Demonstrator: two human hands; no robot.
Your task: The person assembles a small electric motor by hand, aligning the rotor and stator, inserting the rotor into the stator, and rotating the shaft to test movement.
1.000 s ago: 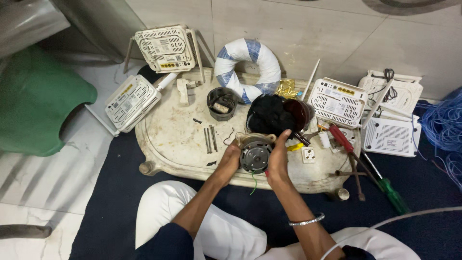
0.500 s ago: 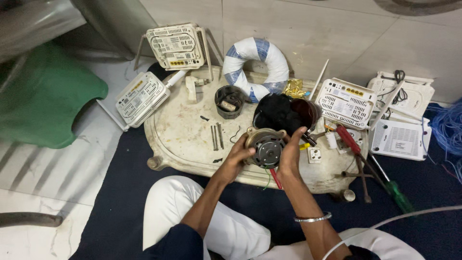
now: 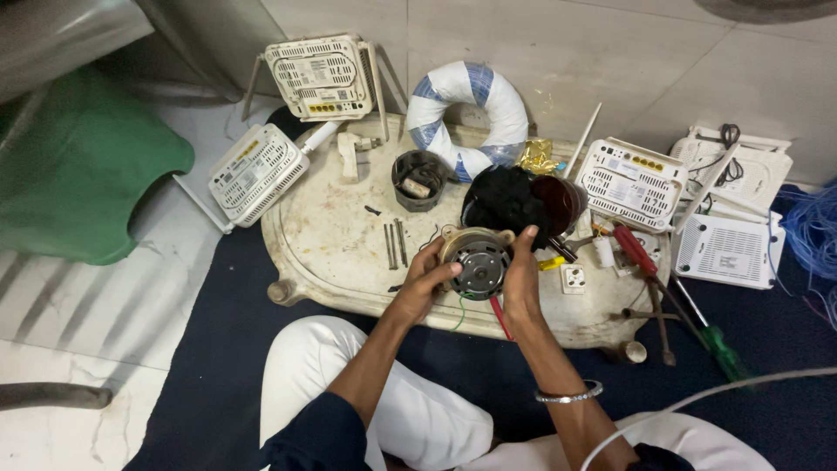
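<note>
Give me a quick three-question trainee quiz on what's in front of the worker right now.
1. True or false: both hands grip the round motor.
2. Which lies nearest the right hand: A green stool, B dark cloth bundle, C blue cable?
3. What is the white-and-blue wrapped ring resting on?

Key:
1. True; the left hand holds the other side.
2. B.
3. The far edge of the worn white tray.

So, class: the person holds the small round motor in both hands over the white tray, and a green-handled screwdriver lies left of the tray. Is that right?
Not quite. In the head view, both hands do hold the motor over the white tray, but the green-handled screwdriver lies to the right of it.
</note>
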